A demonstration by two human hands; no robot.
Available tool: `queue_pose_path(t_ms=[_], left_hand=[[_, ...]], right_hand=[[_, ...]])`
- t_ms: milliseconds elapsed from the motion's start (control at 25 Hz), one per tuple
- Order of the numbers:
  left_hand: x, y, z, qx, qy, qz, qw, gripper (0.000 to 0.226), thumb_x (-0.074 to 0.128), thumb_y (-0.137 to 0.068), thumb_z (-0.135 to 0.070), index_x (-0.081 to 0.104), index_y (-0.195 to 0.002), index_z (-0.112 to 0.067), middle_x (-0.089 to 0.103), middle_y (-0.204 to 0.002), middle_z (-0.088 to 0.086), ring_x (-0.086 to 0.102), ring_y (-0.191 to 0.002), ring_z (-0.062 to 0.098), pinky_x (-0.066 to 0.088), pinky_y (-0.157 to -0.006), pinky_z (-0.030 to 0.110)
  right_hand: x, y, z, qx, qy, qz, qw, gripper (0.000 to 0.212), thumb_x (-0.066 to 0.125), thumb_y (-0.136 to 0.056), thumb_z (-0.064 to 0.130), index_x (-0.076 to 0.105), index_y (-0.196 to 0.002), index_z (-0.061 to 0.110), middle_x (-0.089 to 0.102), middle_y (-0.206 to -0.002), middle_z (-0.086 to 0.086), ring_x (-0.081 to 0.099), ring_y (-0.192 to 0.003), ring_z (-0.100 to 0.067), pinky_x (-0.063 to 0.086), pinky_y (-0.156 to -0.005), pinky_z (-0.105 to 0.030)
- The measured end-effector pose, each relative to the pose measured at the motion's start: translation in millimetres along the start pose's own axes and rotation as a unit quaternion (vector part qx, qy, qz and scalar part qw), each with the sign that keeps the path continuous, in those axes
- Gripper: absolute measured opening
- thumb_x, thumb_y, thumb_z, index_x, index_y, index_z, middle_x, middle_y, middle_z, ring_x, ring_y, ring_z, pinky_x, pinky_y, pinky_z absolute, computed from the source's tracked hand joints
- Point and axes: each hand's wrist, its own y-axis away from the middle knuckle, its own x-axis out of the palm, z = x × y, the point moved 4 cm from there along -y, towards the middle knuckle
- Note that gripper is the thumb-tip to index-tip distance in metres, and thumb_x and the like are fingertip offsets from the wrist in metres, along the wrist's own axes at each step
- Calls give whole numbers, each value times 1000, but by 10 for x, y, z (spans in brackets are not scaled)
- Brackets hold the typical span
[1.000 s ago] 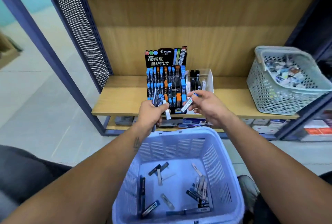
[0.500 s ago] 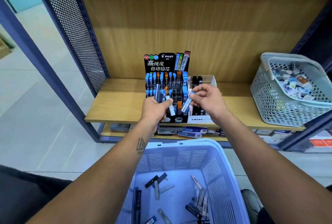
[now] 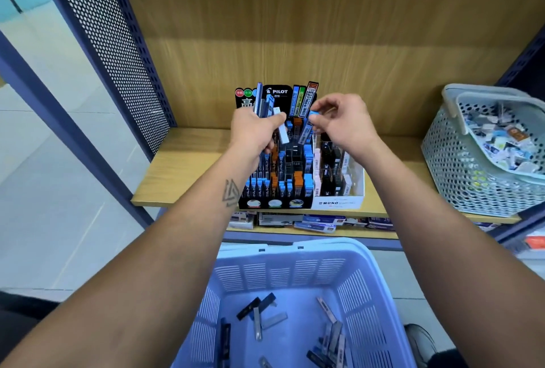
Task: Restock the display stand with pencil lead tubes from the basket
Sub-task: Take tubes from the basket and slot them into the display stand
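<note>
Two hands are raised over the display stand in the head view, higher and further onto the shelf than a second ago, when they worked at its front edge. The left hand grips a bundle of roughly four pencil lead tubes; the exact count is blurred. The right hand pinches one blue-capped tube by its top, angled down toward a rear slot. Judgement: insertion is imminent, not yet done. The blue basket below holds about a dozen loose tubes, so restocking is well short of complete. One grey basket of mixed stock stands well apart at right; one clear MONO box touches the stand's right side.
</note>
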Motion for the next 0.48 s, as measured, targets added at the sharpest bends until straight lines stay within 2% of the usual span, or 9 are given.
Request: queue_pose_path(t_ms=[120, 200, 280, 360, 480], left_hand=[[-63, -23, 144, -27, 4, -9, 1000, 38, 77, -89, -17, 62, -114, 7, 72, -92, 29, 43, -36, 12, 37, -36, 25], [-94, -49, 205, -41, 13, -24, 999, 33, 77, -89, -15, 63, -109, 8, 72, -98, 30, 42, -35, 12, 36, -36, 25], [-73, -80, 200, -45, 15, -23, 999, 31, 77, -89, -15, 63, -105, 8, 72, -89, 28, 42, -35, 12, 35, -36, 24], [-31, -110, 157, -41, 0, -14, 999, 28, 77, -90, -15, 63, -104, 4, 65, -74, 17, 42, -36, 12, 36, -36, 24], [-28, -169, 97, -27, -13, -8, 1000, 25, 77, -89, -16, 62, -100, 0, 57, -66, 10, 41, -36, 12, 35, -36, 23]], right_hand=[[-36, 43, -95, 6, 30, -26, 999, 26, 72, -90, 5, 63, -80, 27, 70, -78, 0, 73, -73, -16, 61, -70, -25], [5, 29, -111, -1, 35, -51, 998, 20, 74, -89, 7, 67, -84, 25, 71, -80, -1, 74, -75, -16, 61, -72, -26], [93, -13, -81, -15, 46, -55, 997, 12, 73, -90, 8, 72, -93, 19, 71, -83, 2, 72, -79, -15, 59, -74, -22], [185, -62, -38, -41, 82, -51, 994, 12, 72, -91, 9, 74, -101, 15, 70, -89, 4, 70, -85, -15, 57, -80, -23], [229, -138, -46, -75, 159, -74, 982, 16, 71, -92, 15, 75, -107, 17, 74, -101, 1, 69, -94, -18, 57, -89, -41]])
